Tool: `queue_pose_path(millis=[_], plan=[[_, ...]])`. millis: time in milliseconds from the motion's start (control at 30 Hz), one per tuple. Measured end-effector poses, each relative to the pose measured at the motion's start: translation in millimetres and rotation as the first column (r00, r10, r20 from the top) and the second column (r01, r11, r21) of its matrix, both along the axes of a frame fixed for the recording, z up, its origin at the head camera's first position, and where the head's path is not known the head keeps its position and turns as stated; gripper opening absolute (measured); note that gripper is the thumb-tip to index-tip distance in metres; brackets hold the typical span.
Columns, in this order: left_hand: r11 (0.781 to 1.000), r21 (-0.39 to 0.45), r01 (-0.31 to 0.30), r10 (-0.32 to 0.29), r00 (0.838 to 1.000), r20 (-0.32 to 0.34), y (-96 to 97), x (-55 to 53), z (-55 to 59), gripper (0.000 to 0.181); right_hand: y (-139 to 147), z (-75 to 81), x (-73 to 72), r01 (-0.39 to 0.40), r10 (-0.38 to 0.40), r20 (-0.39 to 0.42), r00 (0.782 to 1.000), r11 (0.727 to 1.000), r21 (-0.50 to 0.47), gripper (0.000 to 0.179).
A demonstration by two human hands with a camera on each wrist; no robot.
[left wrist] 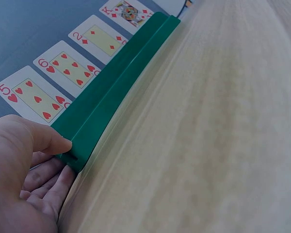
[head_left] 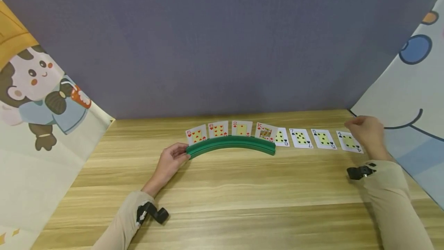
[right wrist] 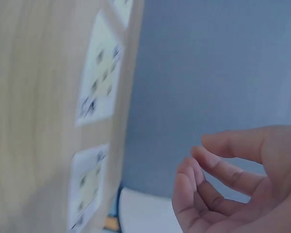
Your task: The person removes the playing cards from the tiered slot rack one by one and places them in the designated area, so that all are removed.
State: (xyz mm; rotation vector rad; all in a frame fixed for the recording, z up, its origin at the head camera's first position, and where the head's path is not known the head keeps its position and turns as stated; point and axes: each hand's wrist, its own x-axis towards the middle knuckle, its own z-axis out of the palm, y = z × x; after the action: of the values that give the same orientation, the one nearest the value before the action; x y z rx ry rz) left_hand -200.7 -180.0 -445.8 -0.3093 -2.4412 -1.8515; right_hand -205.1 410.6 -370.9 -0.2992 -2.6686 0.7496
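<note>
A curved green card holder stands on the table, and my left hand grips its left end between thumb and fingers. Upright in its slot are the five of hearts, six of hearts, two of diamonds and king of diamonds. Over the right end of a row of flat cards hovers my right hand, fingers loosely bent with nothing between them. Just beside it lies the four of spades; the five of spades is further left.
The seven of spades lies flat between the five and a black-suited card partly hidden behind the king. A grey-blue panel rises at the table's back edge. Printed side panels flank the wooden table.
</note>
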Motion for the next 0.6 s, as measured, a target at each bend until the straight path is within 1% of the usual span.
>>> queue_pose_path(millis=[67, 200, 300, 400, 500, 600], plan=[[1.0, -0.006, 0.002, -0.002, 1.0, 0.001, -0.2, 0.7, -0.1, 0.033, -10, 4.4, 0.1, -0.025, 0.025, -0.007, 1.0, 1.0, -0.007, 0.034], [1.0, -0.016, 0.005, -0.005, 1.0, 0.004, -0.7, 1.3, -0.2, 0.033, -30, 16.4, 2.0, -0.079, 0.08, 0.014, 0.997, 0.996, -0.041, 0.04], [1.0, -0.017, 0.003, -0.003, 1.0, 0.005, -0.9, 1.0, 0.6, 0.033, -46, 28.9, 4.6, -0.122, 0.124, 0.022, 0.992, 0.989, -0.084, 0.043], [1.0, -0.012, 0.005, -0.005, 1.0, 0.014, -0.5, -0.4, 1.4, 0.034, -64, 43.3, 7.4, -0.167, 0.169, 0.011, 0.986, 0.979, -0.115, 0.045], [1.0, -0.006, 0.001, -0.001, 1.0, 0.026, 0.6, -0.7, 2.8, 0.034, -86, 54.5, 10.8, -0.211, 0.21, -0.015, 0.978, 0.971, -0.111, 0.041], [1.0, -0.007, 0.001, -0.001, 0.999, 0.033, 1.8, -1.3, 2.5, 0.035, -105, 60.4, 15.5, -0.239, 0.237, -0.034, 0.971, 0.966, -0.095, 0.035]])
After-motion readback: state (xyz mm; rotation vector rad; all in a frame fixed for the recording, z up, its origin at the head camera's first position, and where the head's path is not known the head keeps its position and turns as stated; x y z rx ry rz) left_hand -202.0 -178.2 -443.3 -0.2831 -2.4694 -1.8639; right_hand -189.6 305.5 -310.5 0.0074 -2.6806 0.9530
